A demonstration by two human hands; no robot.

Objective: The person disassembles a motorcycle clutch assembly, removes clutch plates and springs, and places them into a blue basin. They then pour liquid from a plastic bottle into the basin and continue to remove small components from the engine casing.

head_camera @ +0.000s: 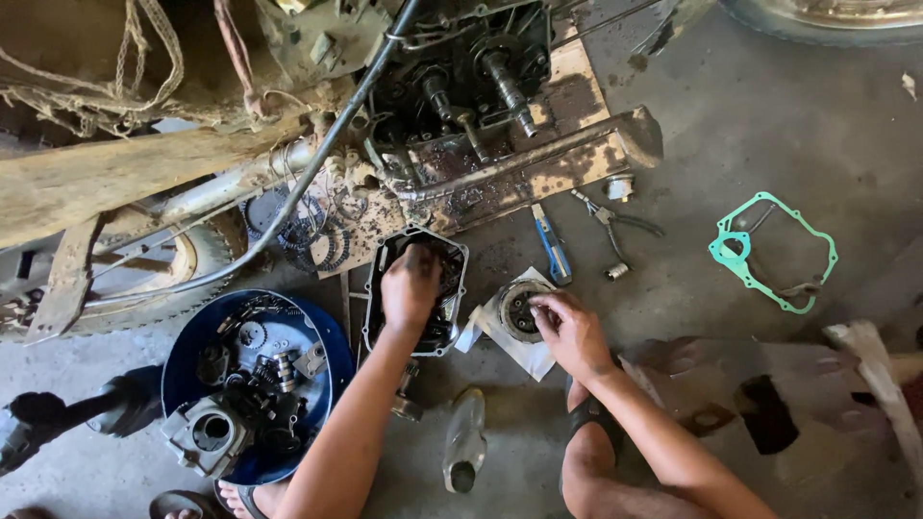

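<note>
The left hand (411, 286) reaches down into a dark metal engine cover (385, 252) that lies open side up on the floor. Its fingers are curled down inside the cover, and I cannot tell if they grip anything in there. The right hand (569, 332) rests on a round clutch part (517, 309) that sits on a white sheet of paper (531, 356), just beside the cover. Its fingers are bent and pinch at the right edge of the round part.

To do this well, I think the right hand should hold the round part flat on the paper so it does not tip or roll off. The left hand should move slowly, since the cover looks oily (dark grime is all over it).

There is not much room. A blue bowl (183, 370) full of small engine bits sits near the left arm, so that elbow should stay tucked in. A clear bottle (464, 440) lies between the two arms. A blue-handled tool (552, 245) and pliers (612, 226) lie just above the round part, below the wooden board (562, 163) under the open engine (476, 72). The most open floor is on the right, between the pliers and a green gasket (770, 252), which lies well apart from the hands.
</note>
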